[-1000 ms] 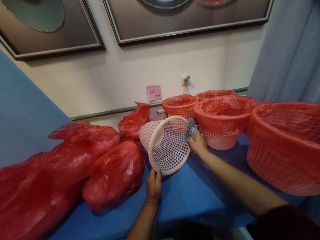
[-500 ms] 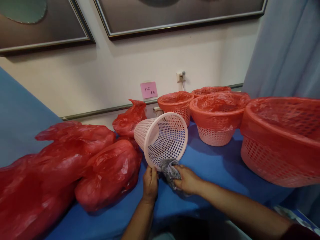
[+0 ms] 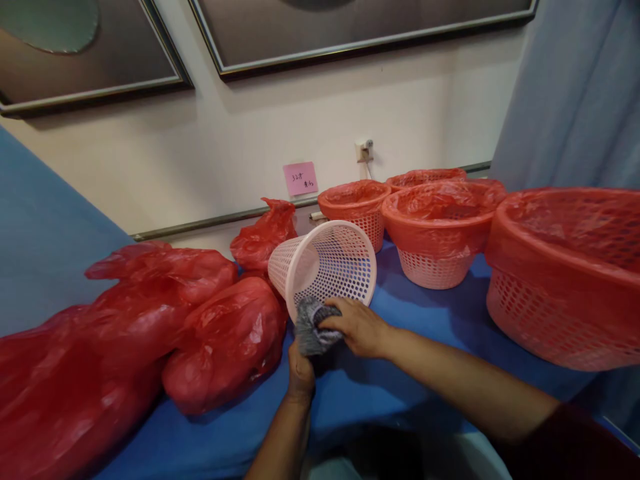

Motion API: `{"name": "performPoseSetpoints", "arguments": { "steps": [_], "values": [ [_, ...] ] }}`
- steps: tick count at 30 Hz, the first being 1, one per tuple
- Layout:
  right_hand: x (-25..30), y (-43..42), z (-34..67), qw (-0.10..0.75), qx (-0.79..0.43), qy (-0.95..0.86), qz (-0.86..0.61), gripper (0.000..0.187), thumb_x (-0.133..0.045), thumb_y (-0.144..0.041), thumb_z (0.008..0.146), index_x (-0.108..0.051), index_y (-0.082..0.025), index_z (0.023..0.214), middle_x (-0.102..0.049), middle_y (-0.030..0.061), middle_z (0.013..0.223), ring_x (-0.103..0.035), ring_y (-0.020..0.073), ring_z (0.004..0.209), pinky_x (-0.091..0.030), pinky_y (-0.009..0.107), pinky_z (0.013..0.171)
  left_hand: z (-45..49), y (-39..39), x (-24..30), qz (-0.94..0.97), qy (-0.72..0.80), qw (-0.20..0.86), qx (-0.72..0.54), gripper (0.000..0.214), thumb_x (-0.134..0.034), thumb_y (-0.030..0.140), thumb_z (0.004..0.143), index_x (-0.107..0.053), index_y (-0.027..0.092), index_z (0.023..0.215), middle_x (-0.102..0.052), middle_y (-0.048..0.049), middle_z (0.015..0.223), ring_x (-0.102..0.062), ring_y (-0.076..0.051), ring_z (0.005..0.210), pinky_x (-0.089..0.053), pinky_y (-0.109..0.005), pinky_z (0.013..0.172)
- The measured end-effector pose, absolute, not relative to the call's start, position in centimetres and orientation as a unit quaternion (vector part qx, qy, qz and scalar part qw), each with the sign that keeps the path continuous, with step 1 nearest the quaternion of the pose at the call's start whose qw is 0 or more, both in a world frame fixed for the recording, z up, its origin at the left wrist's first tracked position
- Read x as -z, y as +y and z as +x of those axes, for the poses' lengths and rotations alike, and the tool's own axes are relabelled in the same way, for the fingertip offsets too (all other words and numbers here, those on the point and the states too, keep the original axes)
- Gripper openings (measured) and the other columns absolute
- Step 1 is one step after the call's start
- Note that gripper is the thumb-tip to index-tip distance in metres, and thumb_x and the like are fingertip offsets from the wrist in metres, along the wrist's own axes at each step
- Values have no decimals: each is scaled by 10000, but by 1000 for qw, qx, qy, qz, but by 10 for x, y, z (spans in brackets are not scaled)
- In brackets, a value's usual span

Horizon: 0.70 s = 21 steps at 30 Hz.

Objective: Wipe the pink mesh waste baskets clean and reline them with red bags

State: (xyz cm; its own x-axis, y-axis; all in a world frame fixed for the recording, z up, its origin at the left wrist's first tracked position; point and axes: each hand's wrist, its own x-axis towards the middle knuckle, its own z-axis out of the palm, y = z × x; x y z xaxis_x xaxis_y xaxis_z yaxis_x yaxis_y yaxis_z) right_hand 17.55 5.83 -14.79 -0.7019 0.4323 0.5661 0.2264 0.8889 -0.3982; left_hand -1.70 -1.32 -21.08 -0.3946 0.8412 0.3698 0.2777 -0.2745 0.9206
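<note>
A pale pink perforated wastebasket (image 3: 286, 270) lies tipped on its side, its round mouth facing me. My right hand (image 3: 361, 327) is closed on a bunched grey cloth (image 3: 315, 328), pressed to the lower left of the basket's rim. Below that spot my left hand (image 3: 301, 373) is closed at the rim. The cloth hides its fingertips and part of the rim.
Several knotted red plastic bags (image 3: 225, 347) lie to the left on the blue-covered table (image 3: 380, 393). On the right stand several pink baskets (image 3: 440, 267) lined with red bags. Behind is a wall with a pink note (image 3: 301, 179) and a socket (image 3: 365, 151).
My right hand has moved the grey cloth left and up along the rim, now in front of my left hand's fingers. The wastebasket has hardly moved.
</note>
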Motion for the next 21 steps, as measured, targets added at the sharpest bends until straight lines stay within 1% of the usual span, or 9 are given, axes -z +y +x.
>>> {"name": "performPoseSetpoints", "arguments": {
  "steps": [3,5,8,10,12,14,16,18,21],
  "values": [
    [184,56,196,231,-166,-913,-291,530,-577,-49,794,-677,-296,1252,-572,69,1342,-572,246,1188,-479,389,1009,-15,-16,210,509,554,255,-607,536,-389,612,945,-654,184,762,-632,-27,611,-595,-184,598,-511,-313,609],
    [194,61,211,187,-141,-896,-378,532,-526,-43,826,-674,-306,1265,-568,78,1349,-575,258,1170,-473,400,996,-12,-17,210,515,567,256,-589,510,-406,587,950,-613,188,711,-563,5,528,-528,-153,506,-461,-277,538],
    [195,74,226,156,-72,-850,-498,507,-436,-63,904,-658,-288,1301,-550,129,1368,-570,295,1157,-464,441,973,-9,-15,209,519,579,226,-587,360,-622,520,840,-668,165,881,-697,-33,716,-649,-187,673,-526,-290,657],
    [195,82,230,158,-54,-811,-560,528,-391,-72,932,-611,-267,1370,-532,169,1375,-574,306,1139,-469,448,951,-8,-13,208,521,579,216,-588,394,-700,467,776,-672,156,1017,-750,-72,905,-697,-226,833,-551,-322,764],
    [197,84,229,168,-72,-788,-588,564,-389,-65,924,-548,-231,1440,-515,203,1379,-583,307,1132,-476,440,944,-7,-11,208,534,584,210,-575,350,-706,439,775,-670,158,980,-740,-61,885,-688,-215,807,-541,-308,743],
    [201,82,225,175,-98,-794,-574,590,-439,-67,895,-535,-231,1453,-539,184,1349,-594,284,1128,-478,407,965,-6,-10,207,555,591,191,-554,257,-683,424,801,-645,171,826,-666,-9,721,-621,-165,666,-493,-261,640],
    [207,76,222,186,-151,-825,-512,614,-520,-82,838,-567,-257,1424,-574,132,1317,-606,249,1128,-478,356,991,-5,-10,206,572,596,168,-539,267,-658,416,825,-588,184,715,-580,27,629,-545,-130,587,-443,-233,584],
    [213,70,218,211,-246,-844,-427,633,-590,-96,759,-618,-261,1370,-593,93,1320,-615,223,1130,-482,317,1009,-4,-9,205,572,599,150,-540,282,-649,422,831,-558,191,697,-559,37,621,-528,-122,578,-436,-225,577],
    [224,68,215,270,-399,-809,-338,636,-633,-95,648,-691,-213,1270,-611,92,1345,-624,224,1136,-491,336,1026,-3,-8,203,546,620,117,-552,317,-661,467,821,-546,199,695,-571,32,620,-540,-133,576,-452,-233,582]
  ]
}}
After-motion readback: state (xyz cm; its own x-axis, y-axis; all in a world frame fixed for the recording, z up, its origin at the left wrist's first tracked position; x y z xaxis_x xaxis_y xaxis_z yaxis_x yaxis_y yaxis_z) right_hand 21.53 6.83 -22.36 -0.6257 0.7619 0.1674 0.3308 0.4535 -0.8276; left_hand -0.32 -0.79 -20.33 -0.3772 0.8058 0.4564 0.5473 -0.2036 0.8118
